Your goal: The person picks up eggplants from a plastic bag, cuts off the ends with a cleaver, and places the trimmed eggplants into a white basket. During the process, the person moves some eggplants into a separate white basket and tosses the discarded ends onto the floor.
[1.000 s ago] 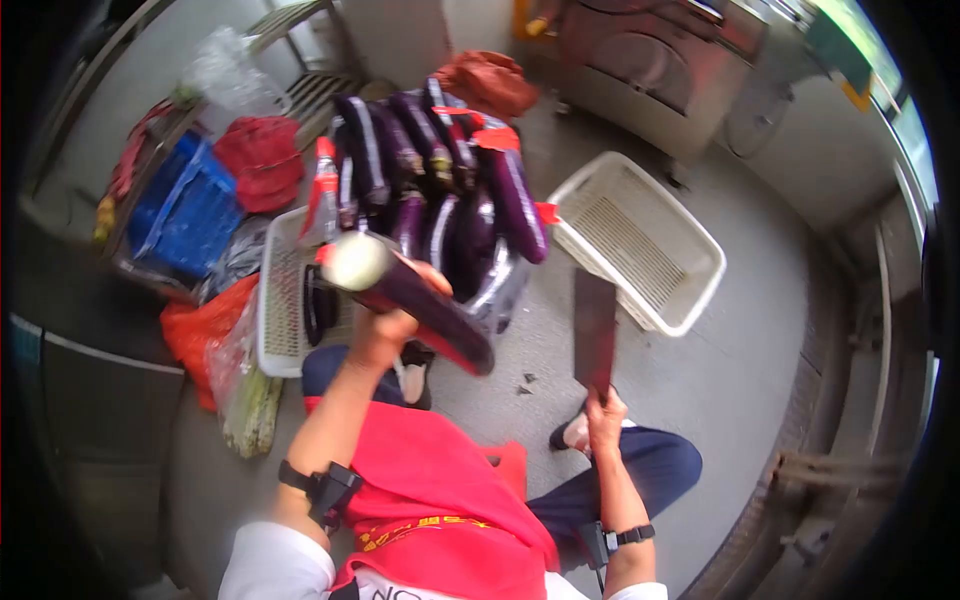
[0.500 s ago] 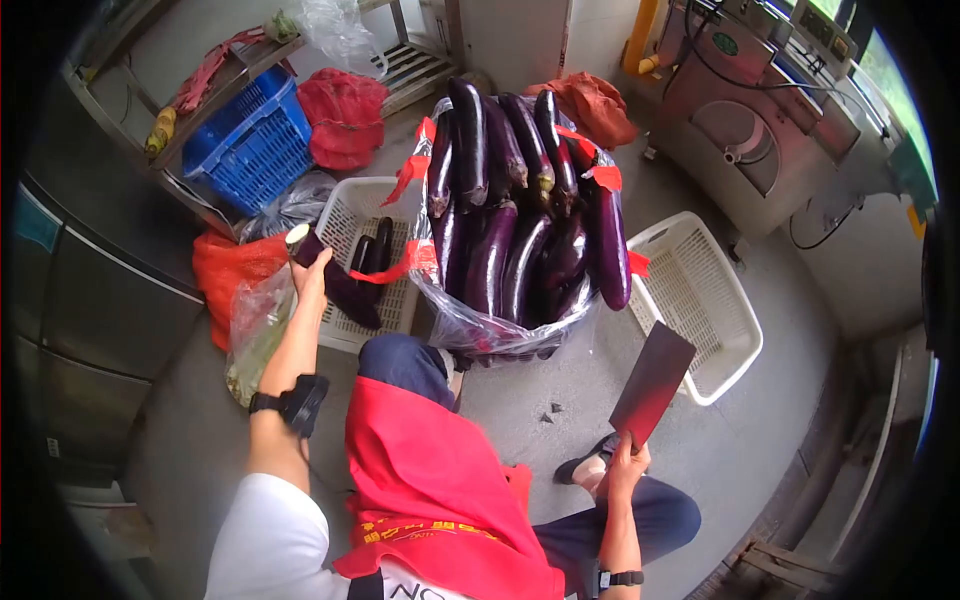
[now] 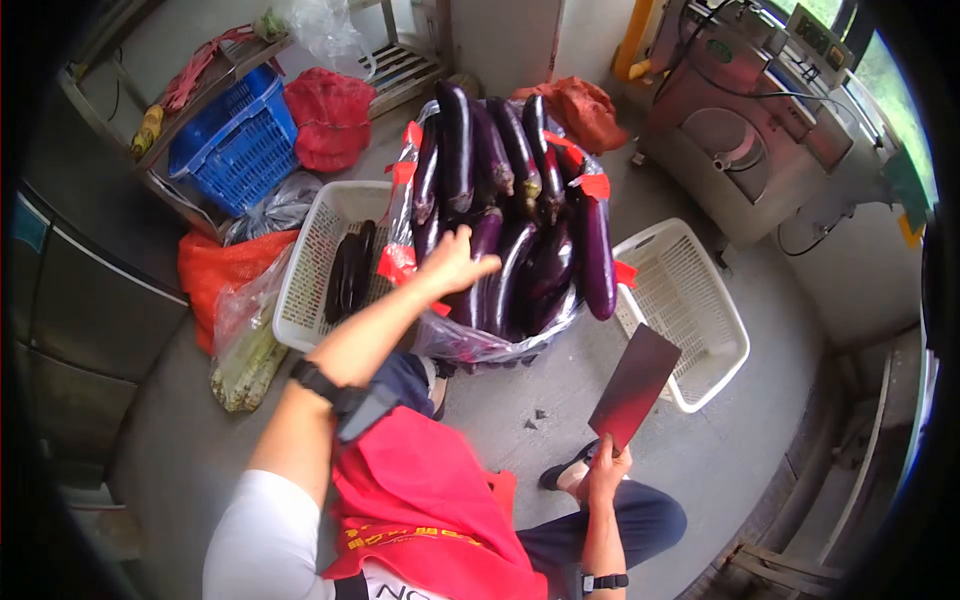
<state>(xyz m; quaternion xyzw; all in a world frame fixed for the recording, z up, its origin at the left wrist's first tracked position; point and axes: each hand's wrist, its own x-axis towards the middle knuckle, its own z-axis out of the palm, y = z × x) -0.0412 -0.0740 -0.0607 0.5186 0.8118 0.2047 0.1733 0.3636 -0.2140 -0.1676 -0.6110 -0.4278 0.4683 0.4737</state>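
My left hand (image 3: pixel 458 268) reaches over the heap of purple eggplants (image 3: pixel 520 265), fingers spread, right at one eggplant (image 3: pixel 487 228) near the front of the heap. The eggplants fill a container lined with clear plastic and red tape (image 3: pixel 405 170). In my right hand (image 3: pixel 607 470) is a cleaver (image 3: pixel 637 385) with a wide rectangular dark blade, held upright above my knee by its handle, which my fingers mostly hide. Left of the heap, several dark eggplants (image 3: pixel 350 270) lie in a white plastic basket (image 3: pixel 287 300).
On the right stands a second white basket (image 3: pixel 738 350), with a metal machine (image 3: pixel 730 140) behind it. A blue crate (image 3: pixel 235 140), a red mesh bag (image 3: pixel 330 120) and a plastic bag of vegetables (image 3: pixel 245 365) are at the left. Small dark scraps (image 3: pixel 535 418) lie on the floor.
My left hand has let go of an eggplant, which now lies in the left basket, and has swung right over the heap. The cleaver stays in my right hand.
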